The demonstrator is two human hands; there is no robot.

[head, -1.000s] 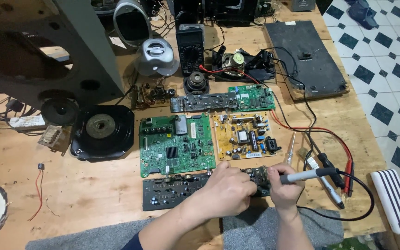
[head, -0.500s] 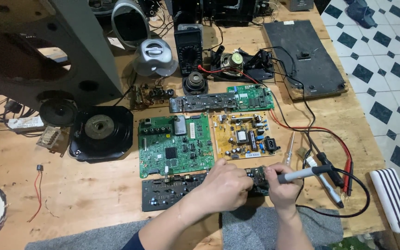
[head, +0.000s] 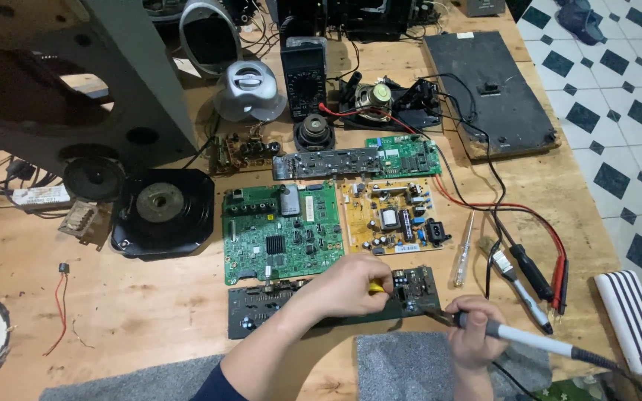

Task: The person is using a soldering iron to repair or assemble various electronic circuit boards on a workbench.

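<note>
the right hand is wrapped around a soldering iron near the front edge of the surface, its tip aimed left at the right end of the dark board. the left hand rests on that board and pinches something small and yellow between the fingers; what it is cannot be told. the board lies flat near the front edge, just ahead of a grey mat.

to do this well, it seems best to keep the left hand pressing the board so it does not slide, bring the tip in at a low angle, and touch only the one joint. the fingers sit close to the tip, so they should stay back from it. the iron's cord trails to the right and could tug the wrist, so some slack helps.

just beyond the dark board lie a green board and a yellow board, side by side and very near; the iron should not stray over them. a screwdriver and the red and black probes lie to the right. further back a long narrow board, a multimeter and a speaker sit well clear.
</note>
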